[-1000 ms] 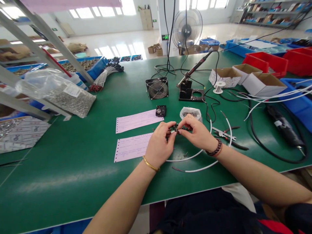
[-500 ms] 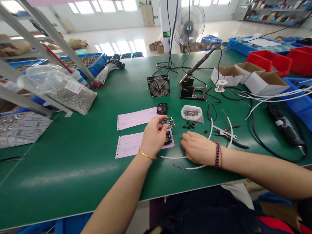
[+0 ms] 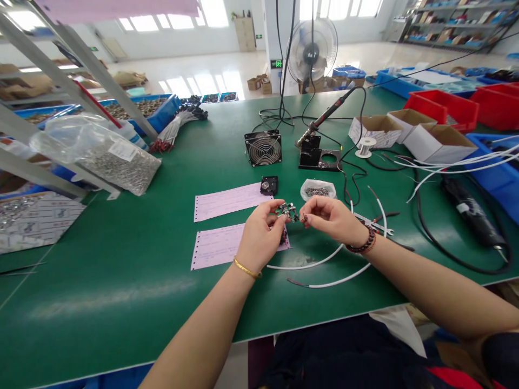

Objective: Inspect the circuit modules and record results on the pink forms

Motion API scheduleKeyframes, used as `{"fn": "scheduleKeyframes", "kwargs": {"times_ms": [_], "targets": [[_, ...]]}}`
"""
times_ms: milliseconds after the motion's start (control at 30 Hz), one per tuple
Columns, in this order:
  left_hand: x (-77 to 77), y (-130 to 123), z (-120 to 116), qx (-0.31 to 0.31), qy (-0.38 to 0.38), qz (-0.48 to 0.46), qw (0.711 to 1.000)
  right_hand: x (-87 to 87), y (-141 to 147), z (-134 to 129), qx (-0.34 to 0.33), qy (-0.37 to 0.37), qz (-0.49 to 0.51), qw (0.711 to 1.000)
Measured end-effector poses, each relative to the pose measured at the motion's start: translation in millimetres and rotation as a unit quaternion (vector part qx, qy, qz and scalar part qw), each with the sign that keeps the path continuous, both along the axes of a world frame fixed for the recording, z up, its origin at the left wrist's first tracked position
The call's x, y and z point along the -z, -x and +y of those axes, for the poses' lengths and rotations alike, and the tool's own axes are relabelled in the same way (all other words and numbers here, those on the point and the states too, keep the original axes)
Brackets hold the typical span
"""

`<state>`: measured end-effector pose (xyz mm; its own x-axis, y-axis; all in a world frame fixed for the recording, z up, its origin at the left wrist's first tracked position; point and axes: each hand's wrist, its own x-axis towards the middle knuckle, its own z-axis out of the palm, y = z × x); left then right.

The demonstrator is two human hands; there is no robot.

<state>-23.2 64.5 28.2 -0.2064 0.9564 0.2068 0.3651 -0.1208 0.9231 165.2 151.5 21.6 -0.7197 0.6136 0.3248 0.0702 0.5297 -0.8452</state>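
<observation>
Between the thumb and fingers of my left hand [image 3: 259, 232] is a small circuit-board-like part [image 3: 288, 211] with silver metal pieces. My right hand [image 3: 330, 219] is closed in a pinch at the part's right side; a tiny brownish thing shows at its fingertips, too small to name. Under my left hand, a pink slip [image 3: 217, 247] lies partly covered, with a dark part on its right end mostly hidden. Another pink slip [image 3: 227, 201] lies behind it, with a black housing [image 3: 269, 185] at its right end. A bag of small screws [image 3: 318, 190] sits just beyond my right hand.
White cables [image 3: 336, 283] curve below my right hand. Pliers [image 3: 399, 246] lie partly behind my right wrist. Farther back stand a small fan [image 3: 263, 148] and a soldering iron [image 3: 326, 116] in its stand. A black power tool [image 3: 472, 219] lies at the right.
My right hand has risen from the table and moved left and away from me, to the part in my left hand. My left hand still holds that part.
</observation>
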Motion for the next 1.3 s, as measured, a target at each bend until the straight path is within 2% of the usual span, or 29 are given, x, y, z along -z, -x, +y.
{"fn": "scheduleKeyframes", "kwargs": {"times_ms": [100,200,300,467,533,667,833,933,1300], "targets": [[-0.3,-5,-3,0.017,0.014,-0.005,1.000,-1.0,2,-7,0.027,-0.027,0.041,0.998],[-1.4,-9,-6,0.030,0.038,-0.011,0.999,-2.4,4,-10,0.051,-0.104,0.055,0.992],[-2.5,-10,-7,0.025,0.031,-0.005,0.999,-1.0,5,-10,0.058,-0.169,0.046,0.983],[-1.4,-7,-5,0.015,0.025,-0.017,0.999,0.7,2,-6,0.083,-0.169,0.014,0.982],[0.3,-6,-3,0.013,0.026,-0.009,1.000,-2.2,-1,-5,0.102,-0.191,-0.013,0.976],[1.6,-7,-4,0.004,-0.013,0.075,0.997,-8.3,-3,-9,0.110,-0.311,-0.038,0.943],[-4.2,-11,-9,0.011,-0.087,0.225,0.970,-5.9,0,-15,0.128,-0.408,-0.112,0.897],[-5.5,-13,-10,0.021,-0.087,0.234,0.968,-2.7,2,-16,0.135,-0.427,-0.123,0.886],[0.1,-14,-9,0.033,-0.096,0.203,0.974,1.3,6,-16,0.149,-0.424,-0.105,0.887]]}}
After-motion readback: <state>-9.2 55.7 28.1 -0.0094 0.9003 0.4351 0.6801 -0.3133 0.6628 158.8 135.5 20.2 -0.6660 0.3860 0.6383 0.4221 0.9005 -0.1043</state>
